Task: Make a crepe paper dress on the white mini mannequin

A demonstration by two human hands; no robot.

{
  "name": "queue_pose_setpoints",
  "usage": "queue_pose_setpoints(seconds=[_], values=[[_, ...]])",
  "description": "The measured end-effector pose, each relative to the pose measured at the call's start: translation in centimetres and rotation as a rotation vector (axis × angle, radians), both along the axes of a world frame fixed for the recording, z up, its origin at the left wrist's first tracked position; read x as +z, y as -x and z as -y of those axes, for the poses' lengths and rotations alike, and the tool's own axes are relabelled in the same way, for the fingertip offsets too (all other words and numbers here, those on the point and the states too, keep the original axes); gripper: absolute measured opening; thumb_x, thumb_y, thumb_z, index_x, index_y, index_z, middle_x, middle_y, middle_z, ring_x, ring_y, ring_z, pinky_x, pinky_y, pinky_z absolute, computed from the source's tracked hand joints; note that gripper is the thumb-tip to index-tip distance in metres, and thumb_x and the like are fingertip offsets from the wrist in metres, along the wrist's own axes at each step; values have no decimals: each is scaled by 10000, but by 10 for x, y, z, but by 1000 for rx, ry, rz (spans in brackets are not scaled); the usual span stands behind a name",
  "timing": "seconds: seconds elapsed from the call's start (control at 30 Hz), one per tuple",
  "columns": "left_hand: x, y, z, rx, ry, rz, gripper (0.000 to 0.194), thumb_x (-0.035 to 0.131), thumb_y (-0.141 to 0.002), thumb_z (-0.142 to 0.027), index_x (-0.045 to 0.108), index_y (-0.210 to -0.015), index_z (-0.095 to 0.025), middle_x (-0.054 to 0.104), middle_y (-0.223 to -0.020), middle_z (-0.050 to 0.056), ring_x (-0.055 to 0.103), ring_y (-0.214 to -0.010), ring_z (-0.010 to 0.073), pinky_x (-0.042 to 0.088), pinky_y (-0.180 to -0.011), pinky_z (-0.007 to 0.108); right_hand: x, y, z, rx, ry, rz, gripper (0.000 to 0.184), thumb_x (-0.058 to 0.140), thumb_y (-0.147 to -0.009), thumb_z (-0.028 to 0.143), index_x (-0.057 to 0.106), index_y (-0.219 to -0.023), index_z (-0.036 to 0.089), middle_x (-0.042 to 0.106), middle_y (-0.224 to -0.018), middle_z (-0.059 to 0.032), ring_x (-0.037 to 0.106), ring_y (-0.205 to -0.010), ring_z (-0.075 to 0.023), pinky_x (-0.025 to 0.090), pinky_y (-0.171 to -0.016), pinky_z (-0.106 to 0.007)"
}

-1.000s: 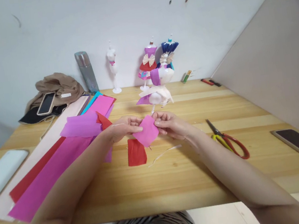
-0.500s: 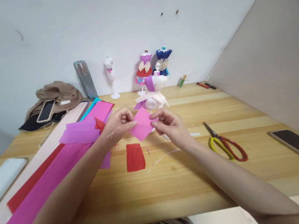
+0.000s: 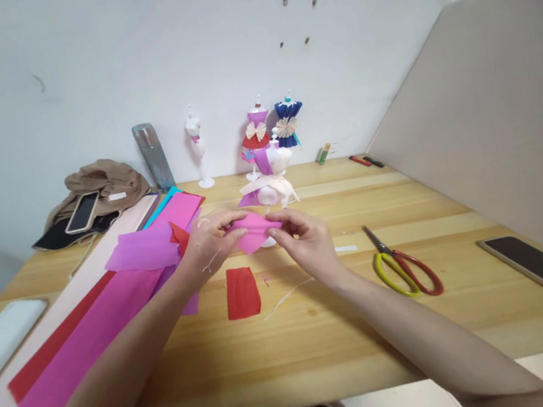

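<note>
The left hand [image 3: 211,242] and right hand [image 3: 307,242] pinch opposite sides of a pink paper piece [image 3: 254,231], raised above the wooden surface [image 3: 293,355] just in front of the purple-and-white dressed mannequin [image 3: 274,173]. A red paper piece [image 3: 242,293] lies nearer the person; scissors [image 3: 396,263] rest, blades slightly parted, beyond the right hand's side.

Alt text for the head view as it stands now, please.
Two bare hands, left and right, pinch a pink paper piece between them above a wooden table. A red piece lies below, scissors to the right, and small dress forms stand behind.
</note>
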State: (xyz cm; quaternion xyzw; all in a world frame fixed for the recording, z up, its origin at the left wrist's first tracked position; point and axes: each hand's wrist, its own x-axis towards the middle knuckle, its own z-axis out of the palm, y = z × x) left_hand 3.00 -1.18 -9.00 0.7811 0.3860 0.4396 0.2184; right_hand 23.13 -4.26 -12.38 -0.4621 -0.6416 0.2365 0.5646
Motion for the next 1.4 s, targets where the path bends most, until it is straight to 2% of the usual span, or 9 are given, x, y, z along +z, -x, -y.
queue_pose_setpoints(seconds=[0.3, 0.37, 0.47, 0.53, 0.63, 0.73, 0.93, 1.17, 1.4], values=[[1, -6, 1, -10, -7, 27, 72, 675, -778, -176, 700, -711, -189, 699, -694, 2, 620, -670, 132, 480, -636, 239, 1, -1, -3, 12, -58, 14, 92, 683, -820, 274, 724, -789, 198, 686, -734, -34, 575, -629, -148, 442, -597, -298], [-1, -6, 0, -22, 92, 112, 88, 705, -749, -236, 685, -680, -186, 700, -703, 12, 620, -680, 135, 483, -642, 242, 4, -2, -5, 80, -27, -56, 118, 716, -791, 305, 695, -740, 200, 672, -767, -40, 593, -680, -159, 450, -616, -301], [-1, -5, -3, -62, 338, 261, 205, 765, -672, -353, 676, -668, -169, 711, -711, 33, 629, -661, 142, 496, -615, 246, 9, -5, -8, 223, 175, -200, 221, 770, -731, 386, 652, -708, 201, 621, -664, -8, 553, -596, -137, 434, -567, -282], [2, -3, -3, -91, 512, 279, 271, 794, -636, -395, 700, -722, -155, 698, -671, 29, 621, -611, 139, 487, -576, 244, 11, -7, -9, 283, 330, -261, 291, 798, -698, 438, 633, -704, 199, 572, -561, 25, 485, -497, -108, 389, -504, -258], [10, 0, 0, -95, 651, 239, 342, 813, -627, -361, 744, -883, -145, 668, -619, 1, 600, -561, 128, 479, -565, 247, 11, -9, -10, 294, 400, -283, 343, 821, -669, 470, 623, -692, 192, 560, -518, 32, 456, -458, -93, 337, -463, -238], [15, -1, 2, -84, 667, 219, 356, 802, -636, -314, 764, -949, -149, 635, -580, -21, 566, -537, 112, 454, -555, 235, 11, -9, -10, 294, 386, -275, 326, 817, -677, 453, 626, -693, 191, 557, -517, 36, 454, -453, -87, 339, -465, -235], [17, -4, 2, -19, 606, 155, 143, 746, -655, -286, 731, -703, -153, 668, -629, 14, 583, -588, 118, 462, -562, 225, 17, -10, -9, 305, 384, -229, 285, 810, -670, 418, 640, -680, 190, 569, -532, 39, 447, -451, -79, 343, -460, -235], [17, -1, 0, -41, 637, 160, 198, 777, -642, -330, 689, -673, -155, 649, -619, 4, 579, -581, 115, 463, -567, 228, 19, -16, -11, 293, 441, -256, 291, 811, -649, 422, 651, -648, 179, 550, -501, 40, 431, -433, -68, 301, -445, -223], [19, 4, -4, -154, 781, 202, 273, 819, -615, -367, 675, -708, -155, 654, -653, 7, 603, -627, 127, 484, -632, 250, 21, -17, -13, 336, 492, -380, 335, 863, -585, 430, 645, -609, 177, 595, -528, 24, 421, -421, -56, 283, -432, -222]])
